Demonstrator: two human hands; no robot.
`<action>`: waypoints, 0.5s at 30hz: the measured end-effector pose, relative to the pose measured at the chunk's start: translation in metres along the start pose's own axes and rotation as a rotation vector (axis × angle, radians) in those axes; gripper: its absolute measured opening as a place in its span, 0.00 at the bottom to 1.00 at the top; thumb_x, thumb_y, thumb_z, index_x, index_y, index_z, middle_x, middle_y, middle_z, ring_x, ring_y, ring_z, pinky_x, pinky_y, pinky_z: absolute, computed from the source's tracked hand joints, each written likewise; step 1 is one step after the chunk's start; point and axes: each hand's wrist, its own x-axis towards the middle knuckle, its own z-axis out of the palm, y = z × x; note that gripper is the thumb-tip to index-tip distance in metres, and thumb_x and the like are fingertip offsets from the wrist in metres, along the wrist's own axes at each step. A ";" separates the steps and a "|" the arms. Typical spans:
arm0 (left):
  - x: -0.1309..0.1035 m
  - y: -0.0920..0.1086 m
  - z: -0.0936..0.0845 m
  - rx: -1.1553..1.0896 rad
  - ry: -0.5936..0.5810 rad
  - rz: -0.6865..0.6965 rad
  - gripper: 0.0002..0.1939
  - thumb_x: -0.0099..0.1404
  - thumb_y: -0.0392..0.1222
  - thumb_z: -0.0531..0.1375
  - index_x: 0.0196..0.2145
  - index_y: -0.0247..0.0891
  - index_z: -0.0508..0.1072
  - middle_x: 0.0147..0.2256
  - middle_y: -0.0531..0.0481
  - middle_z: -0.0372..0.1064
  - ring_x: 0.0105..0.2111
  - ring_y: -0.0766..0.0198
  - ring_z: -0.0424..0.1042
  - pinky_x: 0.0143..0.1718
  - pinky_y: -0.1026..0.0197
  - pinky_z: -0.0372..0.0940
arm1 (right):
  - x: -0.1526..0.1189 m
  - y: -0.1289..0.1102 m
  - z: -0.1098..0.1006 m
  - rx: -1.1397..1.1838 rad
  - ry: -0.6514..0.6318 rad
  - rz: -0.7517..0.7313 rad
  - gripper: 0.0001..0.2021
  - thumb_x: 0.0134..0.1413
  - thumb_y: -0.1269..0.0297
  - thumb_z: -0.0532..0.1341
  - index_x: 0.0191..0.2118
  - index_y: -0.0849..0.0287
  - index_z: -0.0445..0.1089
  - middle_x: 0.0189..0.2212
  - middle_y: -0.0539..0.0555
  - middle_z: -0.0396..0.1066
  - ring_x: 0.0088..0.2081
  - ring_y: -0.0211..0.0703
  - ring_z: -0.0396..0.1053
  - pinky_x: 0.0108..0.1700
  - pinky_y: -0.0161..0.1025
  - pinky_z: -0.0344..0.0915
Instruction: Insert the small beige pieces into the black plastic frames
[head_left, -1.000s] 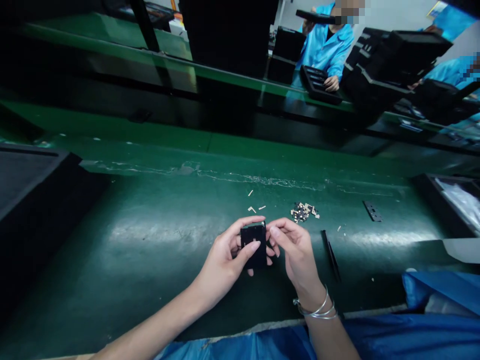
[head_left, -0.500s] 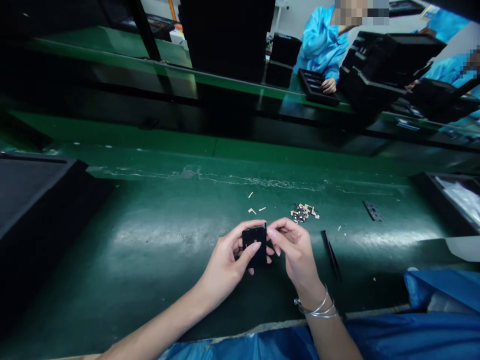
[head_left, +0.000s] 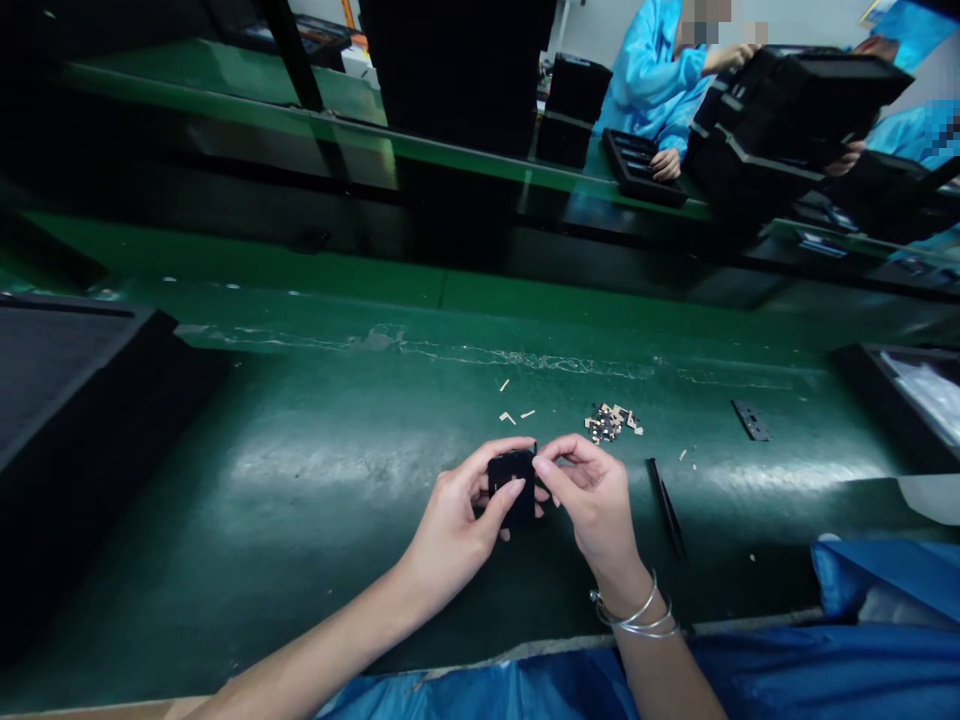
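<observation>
My left hand is closed around a small flat black rectangular device, its thumb lying across the front face. At the device's upper right corner, my right hand has thumb and index finger pinched together. A thin dark sliver shows by those fingertips; whether it is a separate piece or part of the device I cannot tell. Black tweezers lie on the green table right of my right hand. Beyond the hands sits a pile of tiny black and beige parts, with a few loose beige strips to its left.
A flat dark plate lies to the right. Large black boxes stand at the left and right edges of the table. Past a dark shelf, a co-worker in blue sits by a black tray and stacked black cases.
My hands and the device keep nearly the same pose, while the view shifts slightly. Across the table, the co-worker's raised hand has come down to the stacked cases.
</observation>
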 end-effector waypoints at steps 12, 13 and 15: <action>-0.001 -0.001 0.001 -0.058 0.008 -0.019 0.15 0.62 0.40 0.58 0.48 0.38 0.67 0.29 0.50 0.74 0.28 0.63 0.75 0.22 0.68 0.70 | 0.000 -0.002 0.003 -0.057 0.019 0.014 0.06 0.50 0.64 0.63 0.28 0.59 0.66 0.23 0.44 0.65 0.19 0.27 0.64 0.20 0.24 0.60; -0.001 -0.002 0.001 -0.063 0.007 -0.017 0.15 0.62 0.40 0.58 0.48 0.38 0.67 0.29 0.50 0.74 0.28 0.63 0.75 0.23 0.68 0.70 | 0.000 -0.002 0.003 -0.058 0.020 0.014 0.06 0.50 0.64 0.63 0.28 0.59 0.66 0.23 0.44 0.65 0.19 0.27 0.64 0.20 0.24 0.61; -0.001 -0.002 0.001 -0.074 0.011 -0.014 0.15 0.62 0.41 0.58 0.47 0.37 0.67 0.29 0.50 0.74 0.28 0.63 0.75 0.23 0.67 0.71 | -0.001 -0.003 0.003 -0.063 0.022 0.012 0.06 0.50 0.64 0.63 0.28 0.59 0.66 0.23 0.44 0.65 0.19 0.28 0.64 0.20 0.24 0.61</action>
